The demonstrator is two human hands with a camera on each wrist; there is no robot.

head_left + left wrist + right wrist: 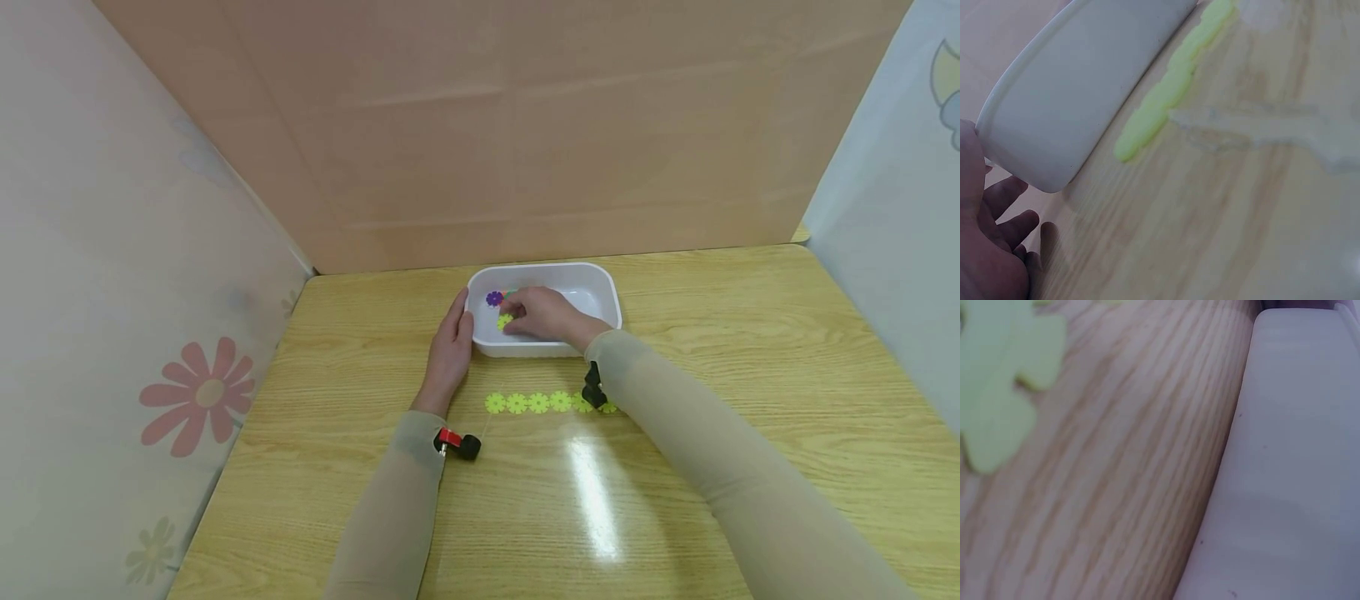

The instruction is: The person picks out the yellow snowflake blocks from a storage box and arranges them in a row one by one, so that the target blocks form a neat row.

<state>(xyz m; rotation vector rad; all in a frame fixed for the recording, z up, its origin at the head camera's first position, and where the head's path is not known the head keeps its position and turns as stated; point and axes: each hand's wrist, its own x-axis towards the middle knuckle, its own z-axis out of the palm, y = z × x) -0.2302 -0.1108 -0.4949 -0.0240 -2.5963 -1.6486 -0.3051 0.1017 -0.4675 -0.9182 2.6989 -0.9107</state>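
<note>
A white plastic tray [543,350] stands toward the back of the table. My left hand [447,354] rests along its left side, fingers fairly straight; the left wrist view shows the fingers by the tray's outer wall [1079,87]. Reaching inside over the front rim, my right hand [546,312] pinches a yellow-green flower-shaped plastic disc [505,321] between thumb and fingers. Beside it in the tray lies a purple disc [493,298], with red and green pieces partly hidden by the hand. In front of the tray runs a row of several yellow-green discs [538,403], its right end partly covered by my right wrist.
The wooden table [360,350] meets a brown covered panel [510,125] at the back. Pale walls with printed flowers flank it on the left and right. A small camera [459,443] sits on the left wrist, another [594,387] on the right.
</note>
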